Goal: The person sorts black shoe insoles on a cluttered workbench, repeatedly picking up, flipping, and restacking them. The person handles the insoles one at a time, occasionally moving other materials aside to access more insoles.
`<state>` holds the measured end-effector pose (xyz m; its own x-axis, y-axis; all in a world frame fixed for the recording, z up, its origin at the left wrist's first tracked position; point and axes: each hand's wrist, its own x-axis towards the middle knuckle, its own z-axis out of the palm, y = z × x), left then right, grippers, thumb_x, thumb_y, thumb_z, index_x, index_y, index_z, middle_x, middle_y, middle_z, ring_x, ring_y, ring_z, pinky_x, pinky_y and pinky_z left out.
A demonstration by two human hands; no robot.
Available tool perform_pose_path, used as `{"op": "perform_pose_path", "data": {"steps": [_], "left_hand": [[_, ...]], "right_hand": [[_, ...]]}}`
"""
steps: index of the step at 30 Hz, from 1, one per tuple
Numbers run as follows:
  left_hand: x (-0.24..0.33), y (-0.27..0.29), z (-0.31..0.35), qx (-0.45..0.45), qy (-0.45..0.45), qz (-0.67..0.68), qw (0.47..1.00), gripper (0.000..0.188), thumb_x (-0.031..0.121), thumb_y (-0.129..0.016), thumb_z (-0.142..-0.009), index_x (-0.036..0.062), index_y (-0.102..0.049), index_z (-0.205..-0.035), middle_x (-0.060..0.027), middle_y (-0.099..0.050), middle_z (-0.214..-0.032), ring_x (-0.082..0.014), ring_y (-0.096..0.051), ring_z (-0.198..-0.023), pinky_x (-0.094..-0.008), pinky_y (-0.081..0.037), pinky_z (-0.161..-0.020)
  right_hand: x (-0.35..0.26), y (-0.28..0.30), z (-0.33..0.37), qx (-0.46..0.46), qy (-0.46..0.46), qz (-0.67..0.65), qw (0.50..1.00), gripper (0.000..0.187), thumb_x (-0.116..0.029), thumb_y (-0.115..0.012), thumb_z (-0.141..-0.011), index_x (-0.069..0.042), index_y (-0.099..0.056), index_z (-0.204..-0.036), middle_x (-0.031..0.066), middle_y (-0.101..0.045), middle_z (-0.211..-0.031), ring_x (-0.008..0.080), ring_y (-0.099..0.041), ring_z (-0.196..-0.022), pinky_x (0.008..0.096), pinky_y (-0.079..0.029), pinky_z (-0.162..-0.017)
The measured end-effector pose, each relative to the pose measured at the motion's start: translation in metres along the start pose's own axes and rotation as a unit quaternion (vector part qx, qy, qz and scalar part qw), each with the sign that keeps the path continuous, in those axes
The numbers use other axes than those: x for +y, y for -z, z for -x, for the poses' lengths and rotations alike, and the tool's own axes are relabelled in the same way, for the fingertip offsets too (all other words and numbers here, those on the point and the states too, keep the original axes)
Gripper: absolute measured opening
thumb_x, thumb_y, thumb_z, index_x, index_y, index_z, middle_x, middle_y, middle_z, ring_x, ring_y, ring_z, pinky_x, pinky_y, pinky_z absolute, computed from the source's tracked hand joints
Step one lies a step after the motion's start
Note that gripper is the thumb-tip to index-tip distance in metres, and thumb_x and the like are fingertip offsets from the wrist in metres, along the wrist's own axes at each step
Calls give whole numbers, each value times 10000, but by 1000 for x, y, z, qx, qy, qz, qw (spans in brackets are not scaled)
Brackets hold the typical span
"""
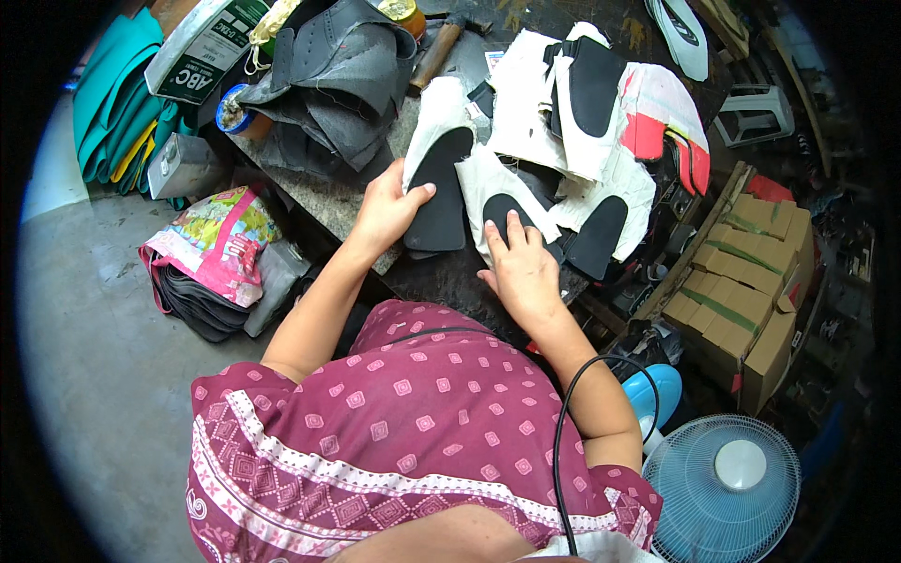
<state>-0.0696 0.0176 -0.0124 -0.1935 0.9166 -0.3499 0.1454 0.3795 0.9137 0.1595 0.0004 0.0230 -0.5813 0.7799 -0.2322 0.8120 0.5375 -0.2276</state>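
Observation:
My left hand [387,206] grips the edge of a shoe piece [443,188], its thumb on top and its other fingers mostly hidden underneath. The piece has a black, sole-shaped panel and white fabric at its far end. My right hand [526,272] lies with fingers stretched out on the black panel of a second such piece [488,184], just to the right. Close to that hand is another white piece with a black panel [598,235]. Behind it more white pieces [526,98] overlap in a loose pile, one bearing a black panel [593,89].
Dark grey material [338,84] is heaped at the table's left, beside a hammer [439,56] and an open jar [235,114]. Red-and-white pieces [662,117] lie at the right. Cardboard boxes [741,263] and a fan [723,493] stand right; a pink bag [221,249] sits left.

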Motion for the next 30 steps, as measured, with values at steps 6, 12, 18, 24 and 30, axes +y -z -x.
{"op": "perform_pose_path", "data": {"steps": [6,12,18,24,30], "left_hand": [[38,22,20,50,-118,-87,988,322,115,-657,-837,-7,-576,-1124,-176,-674,-898,-198,-660,-811,-334,-509,-745],[48,16,11,-21,-65,137,988,389,65,-622,-877,-38,-514,-1236,-79,-633,-1064,-133,-613,-927,-272,-504,-823],[42,6,4,-51,-12,211,976,380,62,-621,-876,-31,-516,-1229,-77,-633,-1038,-123,-616,-888,-266,-511,-801],[40,2,0,-58,-10,234,971,367,58,-615,-881,-33,-511,-1221,-85,-633,-1035,-126,-629,-875,-267,-527,-783],[39,3,-2,-54,18,282,958,346,51,-617,-873,-29,-523,-1197,-87,-642,-1024,-130,-636,-873,-271,-529,-786]], "right_hand": [[62,46,-57,278,-27,-101,955,266,-232,-725,-794,-94,-671,-1014,115,-656,-927,294,-625,-892,405,-510,-764],[107,44,-132,327,-238,28,914,667,-413,-726,-766,-99,-523,-1319,192,-550,-1308,387,-526,-1195,447,-435,-988],[132,51,-135,218,-261,-142,930,608,-334,-641,-803,-115,-494,-1351,185,-601,-1256,361,-592,-1129,448,-461,-956],[129,56,-131,176,-238,-26,955,582,-254,-616,-794,-130,-495,-1349,205,-647,-1153,370,-631,-1048,462,-484,-914],[137,47,-131,223,-256,-43,940,535,-163,-589,-817,-105,-493,-1339,222,-676,-1020,385,-663,-925,476,-508,-834]]}}
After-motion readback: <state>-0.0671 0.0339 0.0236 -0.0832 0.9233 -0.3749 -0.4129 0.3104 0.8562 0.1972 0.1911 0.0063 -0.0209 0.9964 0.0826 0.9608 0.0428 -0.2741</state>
